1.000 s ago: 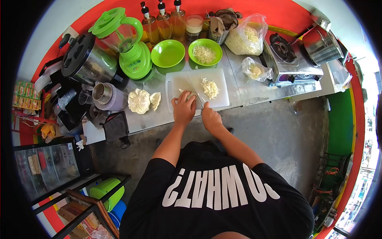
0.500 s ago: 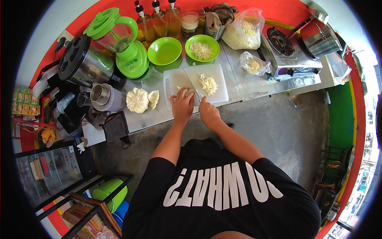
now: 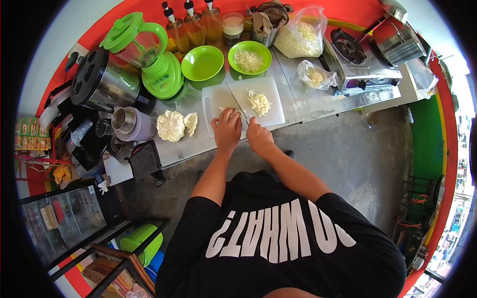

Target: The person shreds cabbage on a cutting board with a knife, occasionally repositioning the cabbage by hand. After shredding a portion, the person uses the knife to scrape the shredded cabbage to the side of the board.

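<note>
On a white cutting board (image 3: 213,98), my left hand (image 3: 227,131) presses its bent fingertips down on a pale piece of cabbage (image 3: 236,114), mostly hidden beneath them. My right hand (image 3: 260,137) is closed round the handle of a knife (image 3: 239,103), whose thin blade points away across the board beside my left fingers. Shredded cabbage (image 3: 259,103) lies in a small heap right of the blade. Left of the board sits a cut cabbage (image 3: 170,125) with a loose leaf piece (image 3: 191,123) against it.
Behind the board stand a green bowl (image 3: 202,63) and another bowl (image 3: 250,57) with shreds in it. A green blender (image 3: 161,74) and a metal-bodied container (image 3: 112,82) are at left. Bagged shreds (image 3: 300,39) and a gas stove (image 3: 365,69) are at right. The counter edge faces me.
The whole view has shifted slightly. Both hands stay at the board, with the knife still beside my left fingers; the shredded heap looks about the same.
</note>
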Demonstrator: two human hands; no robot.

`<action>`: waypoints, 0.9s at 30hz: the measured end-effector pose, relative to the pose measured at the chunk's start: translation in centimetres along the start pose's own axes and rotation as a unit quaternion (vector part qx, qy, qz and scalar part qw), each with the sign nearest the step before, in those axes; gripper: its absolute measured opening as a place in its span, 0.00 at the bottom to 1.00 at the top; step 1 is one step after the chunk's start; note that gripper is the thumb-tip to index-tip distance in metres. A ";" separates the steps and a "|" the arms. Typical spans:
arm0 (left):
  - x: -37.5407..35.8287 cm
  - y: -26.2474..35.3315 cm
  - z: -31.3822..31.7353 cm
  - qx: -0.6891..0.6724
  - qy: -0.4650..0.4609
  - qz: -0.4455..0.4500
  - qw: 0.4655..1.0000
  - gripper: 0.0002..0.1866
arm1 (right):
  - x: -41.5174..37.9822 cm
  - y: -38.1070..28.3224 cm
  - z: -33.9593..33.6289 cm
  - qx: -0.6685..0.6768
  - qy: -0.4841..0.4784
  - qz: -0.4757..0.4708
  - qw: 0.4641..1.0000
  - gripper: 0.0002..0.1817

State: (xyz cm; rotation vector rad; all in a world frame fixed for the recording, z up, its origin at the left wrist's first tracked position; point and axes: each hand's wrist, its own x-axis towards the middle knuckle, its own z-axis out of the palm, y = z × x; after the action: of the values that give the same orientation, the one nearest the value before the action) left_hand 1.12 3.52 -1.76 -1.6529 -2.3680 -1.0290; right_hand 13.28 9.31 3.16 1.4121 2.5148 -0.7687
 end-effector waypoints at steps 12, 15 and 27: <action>0.0 -0.1 0.2 0.009 -0.005 -0.006 1.000 0.10 | -0.3 -0.5 0.3 0.015 0.012 0.008 1.000 0.09; 0.0 -0.2 0.3 -0.003 0.006 -0.013 1.000 0.12 | -0.7 -0.6 -0.1 0.009 0.008 0.001 1.000 0.09; -0.1 -0.3 0.3 -0.007 -0.002 -0.013 1.000 0.12 | -0.2 -0.9 -0.5 0.042 -0.015 0.011 0.999 0.10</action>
State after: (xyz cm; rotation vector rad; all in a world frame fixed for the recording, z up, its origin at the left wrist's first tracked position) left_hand 0.98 3.56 -2.17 -1.6362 -2.3966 -1.0505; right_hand 12.65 9.05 4.02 1.4389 2.4674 -0.8943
